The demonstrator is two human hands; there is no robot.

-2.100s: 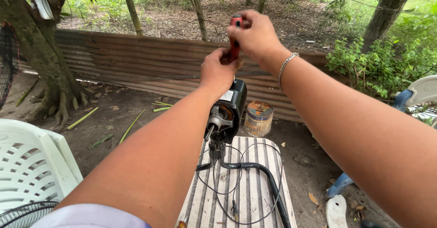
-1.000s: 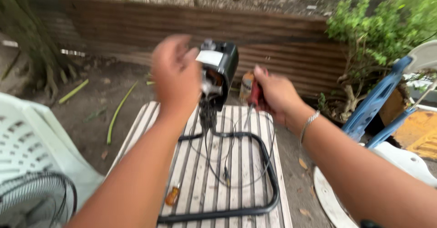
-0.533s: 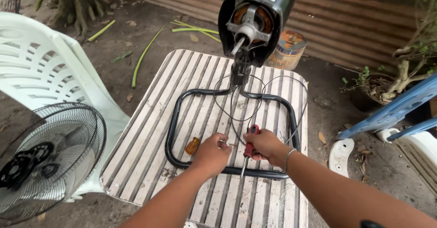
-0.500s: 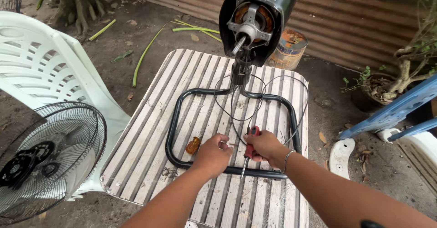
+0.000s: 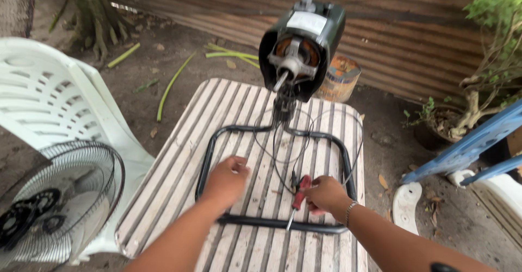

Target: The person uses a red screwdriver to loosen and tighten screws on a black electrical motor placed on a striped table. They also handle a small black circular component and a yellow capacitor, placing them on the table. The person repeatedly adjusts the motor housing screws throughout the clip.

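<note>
On the slatted white plastic desk [image 5: 163, 158] stood a stripped fan: a dark green motor housing [image 5: 302, 46] with its front cover off, so the copper-coloured windings and a bare steel shaft showed, pointing down toward the viewer. It sat at the 12 o'clock end of the desk on a short neck rising from a black tubular metal base frame [image 5: 209, 152], a rounded rectangle lying flat on the slats. Thin black wires [image 5: 272, 158] looped loosely from the neck down inside the frame.

The right hand [image 5: 326, 195] was at about 5 o'clock within the frame, its fingers closed around a red-handled screwdriver [image 5: 299, 193] that lay slanted, the metal tip pointing toward 6 o'clock and crossing the frame's near bar. The left hand [image 5: 225, 179] hovered at about 7 o'clock inside the frame, blurred, its fingers curled loosely; I could not tell whether it pinched anything.

A white plastic lattice chair [image 5: 54, 103] stood at 9 o'clock, with a round wire fan guard [image 5: 54, 201] leaning against it at 8 o'clock. A rusty tin can [image 5: 340, 79] sat on the ground behind the motor at 1 o'clock, before a corrugated metal fence [image 5: 413, 33]. A blue plastic chair [image 5: 478, 141] stood at 3 o'clock.
</note>
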